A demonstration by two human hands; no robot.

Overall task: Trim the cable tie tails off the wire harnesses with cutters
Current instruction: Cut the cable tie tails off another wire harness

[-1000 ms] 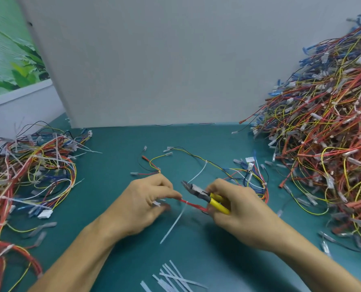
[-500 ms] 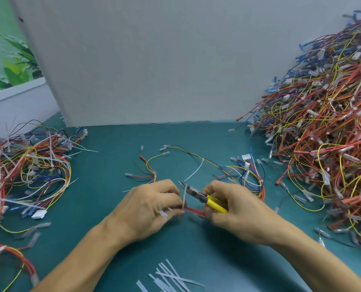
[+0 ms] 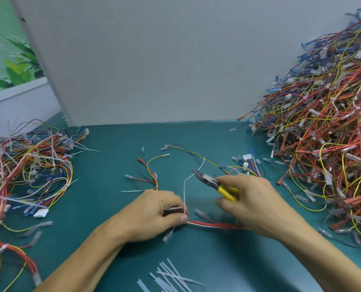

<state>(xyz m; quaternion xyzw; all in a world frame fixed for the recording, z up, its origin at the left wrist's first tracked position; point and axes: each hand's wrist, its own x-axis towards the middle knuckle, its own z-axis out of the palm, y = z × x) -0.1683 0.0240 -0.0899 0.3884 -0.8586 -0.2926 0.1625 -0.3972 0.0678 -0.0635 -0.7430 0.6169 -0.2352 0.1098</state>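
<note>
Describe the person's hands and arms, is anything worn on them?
The left hand and right hand are bare: no gloves, rings or watch show. The left forearm and right forearm are uncovered too, no sleeve before the picture's lower edge.

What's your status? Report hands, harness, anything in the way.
Left hand pinches harness, long tie tail standing up, untrimmed. Right hand holds cutters, off the tail. Cut scraps lie nearer, clear of the work.

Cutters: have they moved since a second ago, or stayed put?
Yes. The cutters in the right hand have moved away from the person, toward the white connector on the mat, opening a gap from the left hand, which holds the harness.
</note>
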